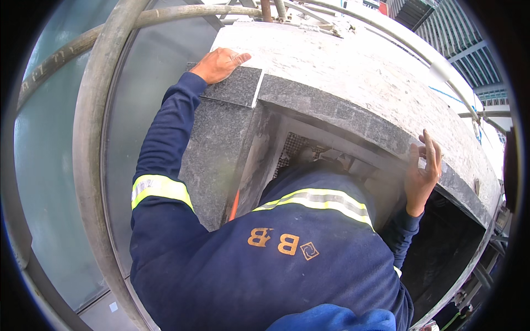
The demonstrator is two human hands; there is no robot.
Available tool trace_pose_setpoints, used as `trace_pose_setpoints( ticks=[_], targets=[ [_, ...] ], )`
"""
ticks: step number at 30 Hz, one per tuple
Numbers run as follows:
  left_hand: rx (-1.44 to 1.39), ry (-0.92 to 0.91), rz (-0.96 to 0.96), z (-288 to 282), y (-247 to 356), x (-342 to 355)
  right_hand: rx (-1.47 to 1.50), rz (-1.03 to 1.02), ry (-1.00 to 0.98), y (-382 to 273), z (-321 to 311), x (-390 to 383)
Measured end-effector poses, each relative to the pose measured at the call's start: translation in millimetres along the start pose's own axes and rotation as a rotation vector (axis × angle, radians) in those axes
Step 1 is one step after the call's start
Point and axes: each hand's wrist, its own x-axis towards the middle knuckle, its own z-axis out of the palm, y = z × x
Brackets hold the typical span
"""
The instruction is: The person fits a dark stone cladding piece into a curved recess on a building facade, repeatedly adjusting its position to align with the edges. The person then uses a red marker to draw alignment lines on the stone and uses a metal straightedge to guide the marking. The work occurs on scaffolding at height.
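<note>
A grey speckled stone tile (238, 87) sits at the upper left corner of an opening framed by stone. The left hand (220, 65) lies over its upper edge, thumb extended; whether it grips cannot be told. The right hand (424, 175) is open with loosely bent fingers, beside a long stone strip (342, 117). Beyond spreads a pale rough surface (342, 71); scaffold poles (91, 129) stand left.

stone panel (240, 88): speckled grey | sweatshirt (237, 276): navy | armband (162, 188): yellow, silver-striped | slab (331, 77): mottled white
</note>
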Motion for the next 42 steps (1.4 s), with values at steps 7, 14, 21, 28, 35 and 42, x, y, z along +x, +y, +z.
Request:
trace_pose_setpoints(
  ticks=[7, 14, 21, 28, 35, 42],
  targets=[
    [-0.159, 0.374, 0.266, -5.3, -13.1, -10.1, -0.026, -0.009, -0.021, -4.6, 8.5, 9.7],
    [0.053, 0.318, -0.379, -58.8, -86.0, -82.8, 0.245, -0.312, -0.272, -87.2, 55.6, 48.0],
    [-0.252, 0.208, -0.507, -42.4, -61.6, -105.9, 0.263, -0.596, -0.411, -162.4, 180.7, 73.5],
    [-0.064, 0.241, -0.466, -40.3, -60.4, -98.7, 0.279, -0.558, -0.592, -179.3, 213.1, 78.3],
    [-0.004, 0.229, -0.432, -41.1, -61.5, -98.2, 0.273, -0.607, -0.524, -172.5, 216.3, 77.2],
    [-0.183, 0.197, -0.471, -44.3, -70.4, -98.6, 0.296, -0.626, -0.531, -170.6, 219.7, 77.0]
  ],
)
